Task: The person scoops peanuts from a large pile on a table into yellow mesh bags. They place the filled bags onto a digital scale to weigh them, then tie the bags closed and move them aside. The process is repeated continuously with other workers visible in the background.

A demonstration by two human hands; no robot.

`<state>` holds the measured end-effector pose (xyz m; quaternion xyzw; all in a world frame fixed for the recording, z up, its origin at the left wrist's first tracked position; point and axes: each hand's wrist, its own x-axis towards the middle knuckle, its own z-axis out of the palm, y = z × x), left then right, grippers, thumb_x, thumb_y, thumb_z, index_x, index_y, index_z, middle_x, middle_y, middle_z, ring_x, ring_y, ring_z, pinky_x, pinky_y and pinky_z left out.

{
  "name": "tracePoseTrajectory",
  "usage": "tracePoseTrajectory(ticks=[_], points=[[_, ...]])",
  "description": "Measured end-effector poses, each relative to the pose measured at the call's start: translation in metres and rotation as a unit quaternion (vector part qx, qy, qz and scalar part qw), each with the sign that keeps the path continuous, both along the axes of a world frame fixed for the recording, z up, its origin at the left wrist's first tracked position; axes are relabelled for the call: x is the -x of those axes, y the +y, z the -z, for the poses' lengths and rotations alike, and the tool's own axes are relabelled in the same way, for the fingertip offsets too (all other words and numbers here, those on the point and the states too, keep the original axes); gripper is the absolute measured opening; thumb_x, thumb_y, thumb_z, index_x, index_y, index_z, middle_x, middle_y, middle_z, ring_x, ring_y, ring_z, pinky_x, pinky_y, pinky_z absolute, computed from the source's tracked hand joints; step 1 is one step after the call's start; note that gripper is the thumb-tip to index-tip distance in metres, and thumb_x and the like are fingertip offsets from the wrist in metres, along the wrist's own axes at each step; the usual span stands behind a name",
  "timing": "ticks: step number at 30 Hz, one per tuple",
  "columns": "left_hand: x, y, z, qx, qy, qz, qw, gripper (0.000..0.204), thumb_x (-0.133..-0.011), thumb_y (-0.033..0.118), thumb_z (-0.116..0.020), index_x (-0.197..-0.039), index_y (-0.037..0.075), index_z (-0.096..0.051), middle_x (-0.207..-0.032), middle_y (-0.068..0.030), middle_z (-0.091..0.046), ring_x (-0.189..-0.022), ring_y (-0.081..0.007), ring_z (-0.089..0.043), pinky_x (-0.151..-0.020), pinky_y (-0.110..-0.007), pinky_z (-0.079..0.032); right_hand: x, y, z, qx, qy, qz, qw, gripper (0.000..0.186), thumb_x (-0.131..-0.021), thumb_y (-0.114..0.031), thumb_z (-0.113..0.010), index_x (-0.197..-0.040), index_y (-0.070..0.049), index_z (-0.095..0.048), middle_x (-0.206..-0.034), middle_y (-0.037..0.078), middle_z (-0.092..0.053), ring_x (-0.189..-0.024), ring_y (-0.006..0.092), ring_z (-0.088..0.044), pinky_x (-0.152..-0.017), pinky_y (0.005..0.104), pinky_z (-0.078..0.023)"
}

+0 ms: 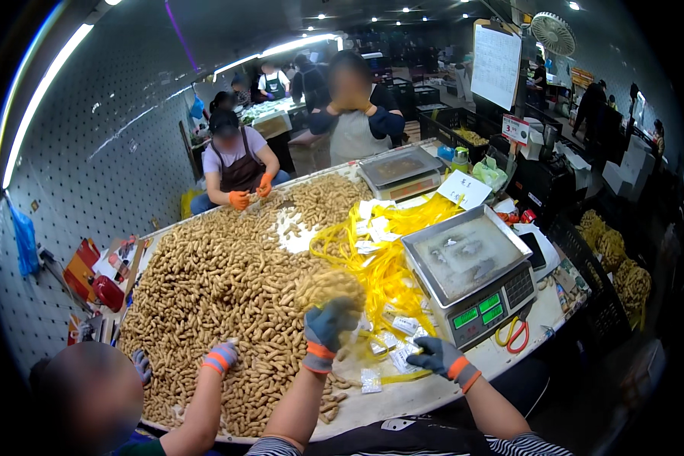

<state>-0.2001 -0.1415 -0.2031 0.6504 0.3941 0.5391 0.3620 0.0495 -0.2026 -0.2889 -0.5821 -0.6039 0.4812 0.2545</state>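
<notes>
My left hand (323, 323), in a grey glove with an orange cuff, grips what looks like a motion-blurred mesh bag of peanuts (328, 289) above the pile. My right hand (433, 357), gloved alike, has its fingers apart over white labels (399, 338) on yellow mesh strips (380, 266), at the pile's right side. Loose peanuts (213, 296) cover much of the white table (501, 365). A digital scale (463, 266) stands beyond my right hand, with scissors (517, 338) beside it.
A co-worker (91, 395) at my left reaches into the peanuts with gloved hands (220, 357). Two people (235, 163), (349, 114) are across the table; others work behind. A second scale (399, 171) sits at the far edge. Black crates with filled net bags (608, 258) stand right.
</notes>
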Motion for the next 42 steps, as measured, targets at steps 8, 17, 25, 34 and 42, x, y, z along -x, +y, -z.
tracePoseTrajectory(ticks=[8,17,25,34,42], points=[[-0.035,-0.003,0.027,-0.028,0.063,-0.051,0.996,0.019,-0.081,0.002,-0.048,-0.097,0.005,-0.056,-0.067,-0.0056,-0.063,-0.061,-0.0140,-0.061,-0.054,-0.024,-0.049,0.087,0.014,-0.017,-0.139,0.231,-0.083,0.959,0.061,-0.074,-0.033,-0.071,-0.120,0.000,-0.047,-0.101,0.011,-0.058,-0.094,0.0160,-0.055,-0.082,0.0314,-0.045],[-0.009,0.008,0.006,0.311,-0.050,0.088,0.945,0.019,-0.073,0.010,-0.062,-0.091,0.005,-0.064,-0.073,-0.0085,-0.064,-0.061,-0.0150,-0.063,-0.055,-0.025,-0.051,0.023,-0.011,-0.023,0.129,0.149,-0.238,0.951,0.025,-0.085,-0.031,-0.055,-0.092,-0.008,-0.062,-0.061,0.000,-0.053,-0.049,0.0082,-0.046,-0.044,0.0201,-0.034],[0.012,0.001,-0.041,0.122,0.410,0.103,0.898,0.030,-0.077,0.031,-0.061,-0.069,0.002,-0.062,-0.057,-0.0063,-0.058,-0.052,-0.0108,-0.055,-0.048,-0.027,-0.042,0.010,0.047,-0.094,-0.423,-0.219,-0.167,0.863,0.006,-0.073,-0.020,-0.060,-0.073,-0.014,-0.058,-0.069,0.006,-0.062,-0.061,0.0281,-0.055,-0.061,0.0380,-0.042],[0.015,0.009,-0.020,-0.135,0.210,0.298,0.921,0.007,-0.076,0.000,-0.061,-0.084,0.002,-0.061,-0.069,-0.0068,-0.057,-0.062,-0.0170,-0.057,-0.052,-0.029,-0.044,0.026,0.104,-0.023,-0.099,0.260,-0.300,0.912,0.035,-0.091,-0.036,-0.048,-0.092,-0.003,-0.061,-0.086,0.000,-0.055,-0.077,0.0107,-0.046,-0.074,0.0247,-0.040],[-0.012,-0.068,0.013,0.413,-0.381,0.187,0.806,0.029,-0.090,0.029,-0.033,-0.084,0.007,-0.051,-0.056,0.0006,-0.046,-0.047,-0.0136,-0.041,-0.048,-0.028,-0.035,0.076,0.030,0.080,-0.176,0.201,-0.134,0.954,0.036,-0.091,-0.028,-0.042,-0.120,-0.008,-0.047,-0.111,0.009,-0.053,-0.108,0.0226,-0.046,-0.096,0.0364,-0.034]])
